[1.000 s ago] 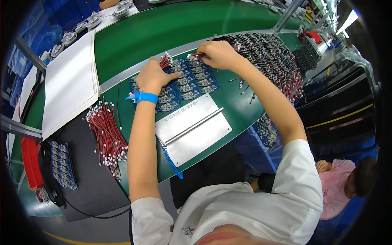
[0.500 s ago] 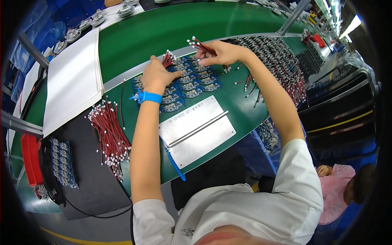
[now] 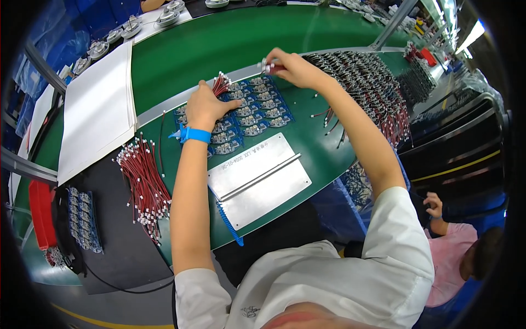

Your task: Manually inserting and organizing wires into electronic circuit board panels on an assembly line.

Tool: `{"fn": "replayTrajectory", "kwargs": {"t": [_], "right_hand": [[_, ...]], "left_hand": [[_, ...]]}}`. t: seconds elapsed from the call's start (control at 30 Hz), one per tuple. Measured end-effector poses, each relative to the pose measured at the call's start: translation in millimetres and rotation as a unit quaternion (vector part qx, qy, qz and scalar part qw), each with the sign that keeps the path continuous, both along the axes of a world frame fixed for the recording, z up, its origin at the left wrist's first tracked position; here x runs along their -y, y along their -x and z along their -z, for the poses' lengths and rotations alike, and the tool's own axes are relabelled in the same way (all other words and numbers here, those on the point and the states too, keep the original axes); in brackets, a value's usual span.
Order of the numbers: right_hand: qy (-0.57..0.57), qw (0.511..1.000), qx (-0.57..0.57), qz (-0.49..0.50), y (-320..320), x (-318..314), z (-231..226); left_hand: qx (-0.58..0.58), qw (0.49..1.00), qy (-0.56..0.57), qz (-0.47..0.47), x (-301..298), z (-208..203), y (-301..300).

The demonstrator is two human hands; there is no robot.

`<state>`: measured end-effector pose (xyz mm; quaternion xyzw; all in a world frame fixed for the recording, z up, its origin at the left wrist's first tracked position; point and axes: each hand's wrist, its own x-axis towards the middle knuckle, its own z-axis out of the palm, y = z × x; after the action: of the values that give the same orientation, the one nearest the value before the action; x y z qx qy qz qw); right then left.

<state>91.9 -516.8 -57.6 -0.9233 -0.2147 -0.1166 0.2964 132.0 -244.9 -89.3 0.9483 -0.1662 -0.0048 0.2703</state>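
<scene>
My left hand (image 3: 207,107), with a blue strap on its wrist, rests over the left part of the blue circuit boards (image 3: 253,119). A bundle of red wires with white plugs (image 3: 221,85) sticks out from between its thumb and fingers, which are partly hidden. Beyond the boards' far right corner, my right hand (image 3: 293,68) pinches more red wires (image 3: 273,68); their white plugs show at the fingertips. In front of the boards lies a flat metal plate (image 3: 263,189) with a raised bar across it.
Left of my forearm lies a pile of red wires (image 3: 143,183) on a black mat (image 3: 123,241). White sheets (image 3: 98,109) lie farther left, near a red bin (image 3: 41,214). Dense rows of wired parts (image 3: 361,82) cover the right side. A co-worker's hand (image 3: 433,204) shows at lower right.
My right hand has drawn slightly back and turned, so less of its wire bundle shows. The left hand has barely shifted. The co-worker's hand has risen.
</scene>
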Motion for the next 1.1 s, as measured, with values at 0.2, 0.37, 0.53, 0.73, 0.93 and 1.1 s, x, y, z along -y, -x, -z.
{"fn": "replayTrajectory", "kwargs": {"t": [0.2,0.37,0.53,0.73,0.93,1.1], "right_hand": [[-0.048,0.989,-0.137,0.022,10,6,0],[0.024,0.994,-0.046,0.098,16,-5,9],[-0.094,0.986,-0.135,0.007,22,-20,-4],[-0.100,0.991,-0.082,-0.014,34,-22,11],[-0.103,0.987,-0.117,0.042,61,-58,-31],[-0.210,0.977,-0.026,-0.021,56,-58,-12]], "left_hand": [[0.018,1.000,-0.003,-0.009,1,3,0],[0.014,1.000,0.002,0.000,-1,0,0],[-0.002,1.000,-0.003,-0.005,-4,0,-2],[0.000,1.000,-0.006,-0.001,5,-4,2],[0.006,0.998,0.048,0.042,-9,0,-7],[-0.018,0.979,0.174,0.103,-4,-2,-10]]}}
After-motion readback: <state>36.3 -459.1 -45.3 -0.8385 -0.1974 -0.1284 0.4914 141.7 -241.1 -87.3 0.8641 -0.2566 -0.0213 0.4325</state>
